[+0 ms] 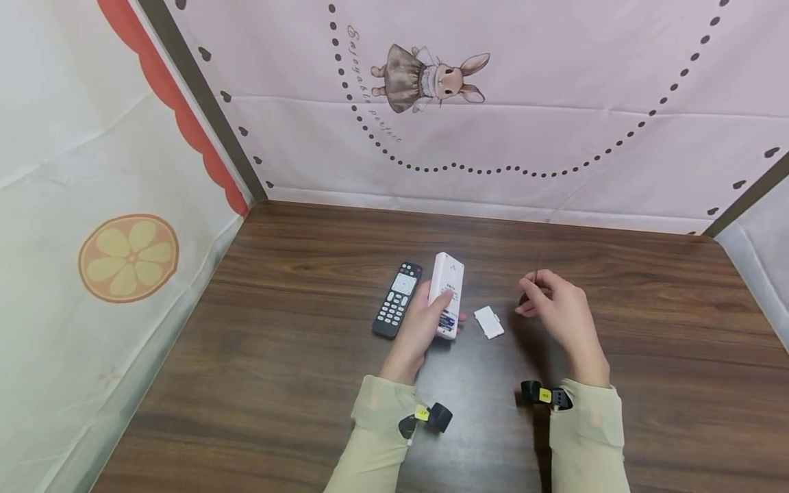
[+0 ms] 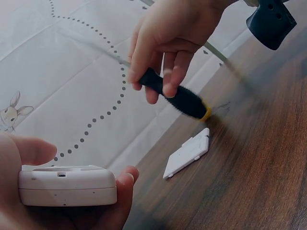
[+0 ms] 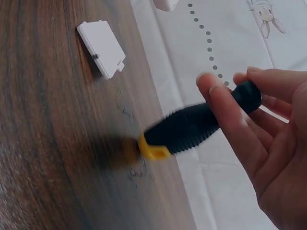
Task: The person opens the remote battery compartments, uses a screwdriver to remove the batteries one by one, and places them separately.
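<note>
In the head view my left hand [image 1: 416, 332] grips a white remote control [image 1: 447, 274], thumb across its face. Something blue shows in an opening at the remote's near end. The left wrist view catches the remote [image 2: 67, 187] end-on between thumb and fingers. To the right, my right hand [image 1: 566, 316] holds a screwdriver [image 3: 184, 127] with a dark ribbed handle and a yellow end. Its thin shaft points up and away, blurred in the left wrist view, while the yellow end faces the table. Between the hands lies a small white battery cover [image 1: 489, 322].
A black remote control [image 1: 397, 301] with pale buttons lies just left of my left hand. The brown wooden table [image 1: 277, 383] ends at a pale pink printed cloth [image 1: 524, 137] behind and a white cloth [image 1: 49, 287] on the left.
</note>
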`<state>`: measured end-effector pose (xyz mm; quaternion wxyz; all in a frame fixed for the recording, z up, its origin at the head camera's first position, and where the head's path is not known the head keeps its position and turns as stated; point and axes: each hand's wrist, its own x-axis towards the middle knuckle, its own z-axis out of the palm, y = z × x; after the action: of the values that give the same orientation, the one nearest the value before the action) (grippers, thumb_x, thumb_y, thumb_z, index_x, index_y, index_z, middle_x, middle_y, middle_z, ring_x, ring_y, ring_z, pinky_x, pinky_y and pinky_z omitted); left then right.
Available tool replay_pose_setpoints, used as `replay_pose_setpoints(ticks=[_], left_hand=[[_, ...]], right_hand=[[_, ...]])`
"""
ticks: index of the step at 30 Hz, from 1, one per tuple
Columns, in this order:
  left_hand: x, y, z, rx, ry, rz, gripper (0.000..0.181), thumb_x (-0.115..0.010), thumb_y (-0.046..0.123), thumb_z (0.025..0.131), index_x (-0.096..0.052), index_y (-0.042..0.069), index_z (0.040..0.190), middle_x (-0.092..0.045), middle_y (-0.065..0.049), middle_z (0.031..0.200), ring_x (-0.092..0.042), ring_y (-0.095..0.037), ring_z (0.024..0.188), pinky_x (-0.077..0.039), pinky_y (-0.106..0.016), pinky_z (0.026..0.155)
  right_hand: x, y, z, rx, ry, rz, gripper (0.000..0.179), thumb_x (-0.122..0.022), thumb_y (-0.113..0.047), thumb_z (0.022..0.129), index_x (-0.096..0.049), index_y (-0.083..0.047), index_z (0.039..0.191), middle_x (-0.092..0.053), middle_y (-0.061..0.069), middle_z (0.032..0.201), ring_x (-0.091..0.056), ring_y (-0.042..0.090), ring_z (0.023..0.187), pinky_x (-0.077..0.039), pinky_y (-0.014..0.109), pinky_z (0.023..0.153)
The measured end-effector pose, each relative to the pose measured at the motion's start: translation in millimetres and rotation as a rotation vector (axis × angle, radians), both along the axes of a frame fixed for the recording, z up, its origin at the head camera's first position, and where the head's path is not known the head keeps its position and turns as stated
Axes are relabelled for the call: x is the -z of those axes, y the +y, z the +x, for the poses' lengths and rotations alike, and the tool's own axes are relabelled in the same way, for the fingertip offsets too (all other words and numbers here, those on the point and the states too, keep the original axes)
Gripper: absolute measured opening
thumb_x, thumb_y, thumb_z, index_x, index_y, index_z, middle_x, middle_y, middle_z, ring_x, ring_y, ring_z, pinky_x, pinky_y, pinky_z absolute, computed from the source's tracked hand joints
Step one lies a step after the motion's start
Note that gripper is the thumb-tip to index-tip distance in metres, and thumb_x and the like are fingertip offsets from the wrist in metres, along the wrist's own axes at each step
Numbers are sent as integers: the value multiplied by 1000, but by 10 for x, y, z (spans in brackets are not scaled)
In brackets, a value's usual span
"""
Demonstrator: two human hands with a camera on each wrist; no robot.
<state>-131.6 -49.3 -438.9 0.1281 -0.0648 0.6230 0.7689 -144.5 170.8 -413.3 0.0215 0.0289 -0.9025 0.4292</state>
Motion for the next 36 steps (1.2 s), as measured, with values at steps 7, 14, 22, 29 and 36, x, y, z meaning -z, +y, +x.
replay_pose_setpoints(ticks=[7,14,22,29,36], left_hand=[[-17,-8,5,-9,-9,7,36,-46,26,93,-39,13,125,-55,-28,105,-62,-35,84,-52,-32,53],[-24,-5,6,-16,-19,10,35,-47,25,92,-40,12,124,-55,-28,105,-61,-38,85,-52,-35,54],[-27,7,13,-15,-16,10,36,-47,26,92,-39,11,124,-55,-26,106,-63,-34,83,-52,-37,57],[-31,7,11,-11,-19,4,36,-47,26,92,-39,12,124,-55,-25,107,-63,-34,83,-52,-34,56],[-35,-3,12,-13,-23,-8,37,-47,26,93,-39,13,126,-55,-25,107,-62,-34,84,-52,-34,55]], right_hand=[[15,-15,-11,-17,10,-4,38,-46,-41,90,-61,-8,102,-66,7,78,-64,12,59,-51,36,62],[47,-22,-29,-4,-56,-108,33,-58,-42,83,-60,-11,97,-65,12,85,-64,16,60,-51,37,62],[62,-7,-29,40,-54,-167,39,-53,-42,87,-60,-7,101,-65,15,82,-65,18,59,-52,37,59],[61,-3,-35,32,-58,-152,39,-57,-44,83,-61,-10,101,-66,10,73,-64,17,59,-52,30,62],[100,11,-44,-6,-75,-175,30,-64,-31,82,-58,-10,102,-62,16,89,-65,17,61,-52,31,61]])
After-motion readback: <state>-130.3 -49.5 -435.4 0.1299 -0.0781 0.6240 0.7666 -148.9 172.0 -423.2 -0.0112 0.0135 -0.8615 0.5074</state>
